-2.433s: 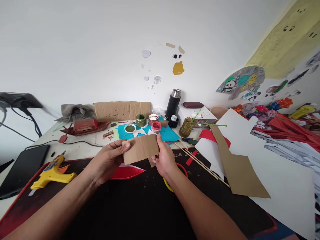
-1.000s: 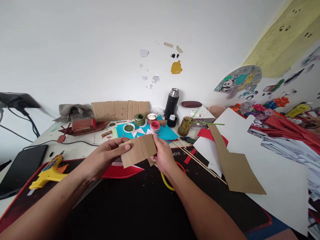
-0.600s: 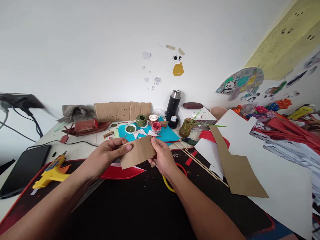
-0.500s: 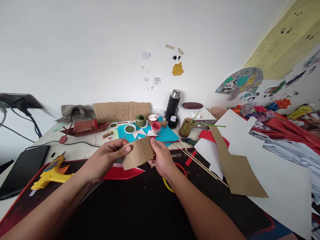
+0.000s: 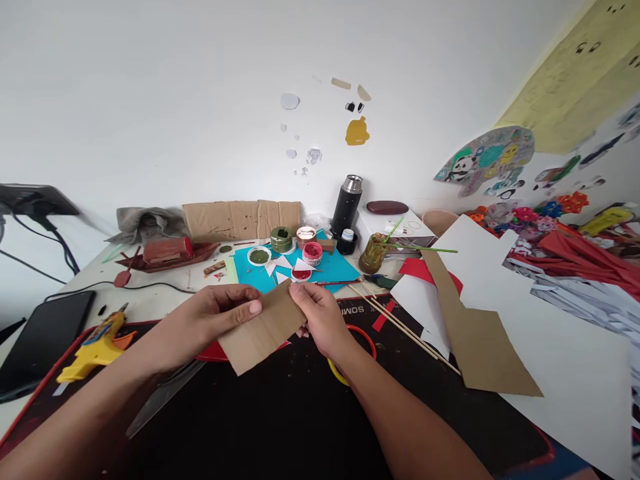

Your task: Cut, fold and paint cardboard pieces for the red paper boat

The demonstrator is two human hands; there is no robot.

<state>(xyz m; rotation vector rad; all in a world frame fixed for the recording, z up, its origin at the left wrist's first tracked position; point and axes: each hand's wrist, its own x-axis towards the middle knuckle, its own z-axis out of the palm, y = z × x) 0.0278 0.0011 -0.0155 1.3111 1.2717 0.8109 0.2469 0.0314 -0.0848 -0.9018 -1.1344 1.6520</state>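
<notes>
A small brown piece of cardboard (image 5: pixel 263 328) is held up over the black mat between both hands. My left hand (image 5: pixel 215 320) grips its upper left edge, thumb lying on the front face and fingers behind. At the right end, my right hand (image 5: pixel 320 317) pinches the piece, with its thumb on top; the other fingers are partly hidden behind. Under my left hand a red shape (image 5: pixel 213 352) lies on the mat, mostly covered. Scissors with a red and yellow handle (image 5: pixel 370 340) rest beneath my right wrist.
On the left lie a yellow glue gun (image 5: pixel 97 350) and a black tablet-like slab (image 5: pixel 47 340). A red model boat (image 5: pixel 167 255) sits behind. Paint jars (image 5: pixel 282 240) stand on blue paper (image 5: pixel 243 267). Thin sticks (image 5: pixel 405 330) and cut cardboard (image 5: pixel 493 350) lie at right.
The cardboard has tilted, its left end swinging down and toward me; it now looks flatter than its earlier bent shape. My left thumb stays on it. The view has shifted slightly.
</notes>
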